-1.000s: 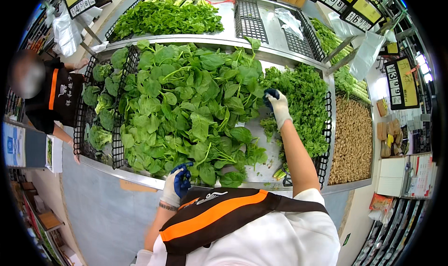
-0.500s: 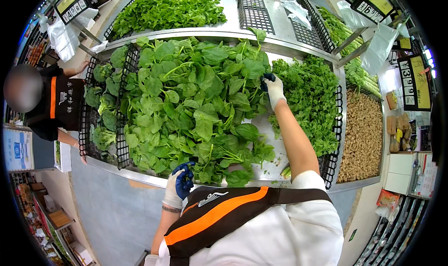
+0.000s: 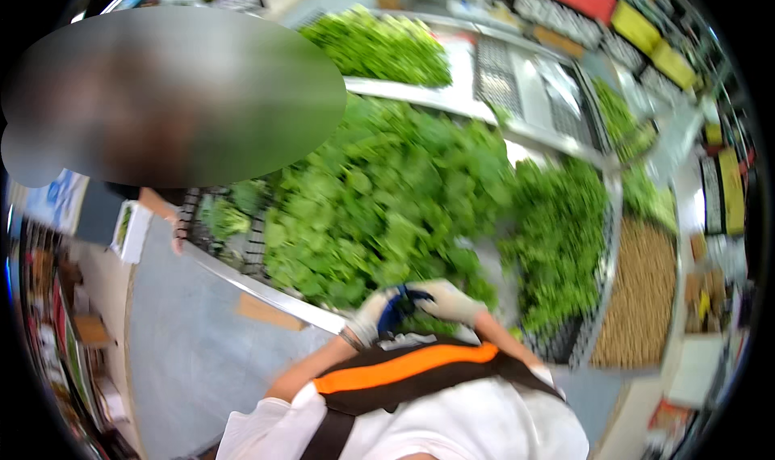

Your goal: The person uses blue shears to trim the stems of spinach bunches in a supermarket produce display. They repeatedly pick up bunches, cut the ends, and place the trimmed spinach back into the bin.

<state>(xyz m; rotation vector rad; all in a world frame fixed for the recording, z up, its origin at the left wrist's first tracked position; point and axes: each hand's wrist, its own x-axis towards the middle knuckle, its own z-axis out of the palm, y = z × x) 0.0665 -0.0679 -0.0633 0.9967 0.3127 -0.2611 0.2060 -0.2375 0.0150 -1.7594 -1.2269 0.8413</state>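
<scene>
Close in front of my apron, my two gloved hands meet at the near edge of a big heap of leafy greens [image 3: 387, 193]. My left hand [image 3: 381, 311], in a white glove with blue fingers, is closed, its fingers curled inward. My right hand [image 3: 449, 301] bends over from the other side, its fingers curled against the left one. Blur hides what they hold, if anything. Some green leaves [image 3: 428, 324] show just below the hands. Right of the heap lies a bed of finer-leaved herbs [image 3: 561, 242].
Broccoli [image 3: 226, 215] sits in a black crate at left, where another person's hand [image 3: 176, 232] rests near the stand's metal rim [image 3: 266, 292]. Brown, root-like produce [image 3: 636, 290] fills the right section. More bunched greens [image 3: 379, 46] lie behind a metal divider.
My right hand has come back from the far right side of the heap to meet my left. My view has swung, blurring the scene. The other person appears much nearer at left.
</scene>
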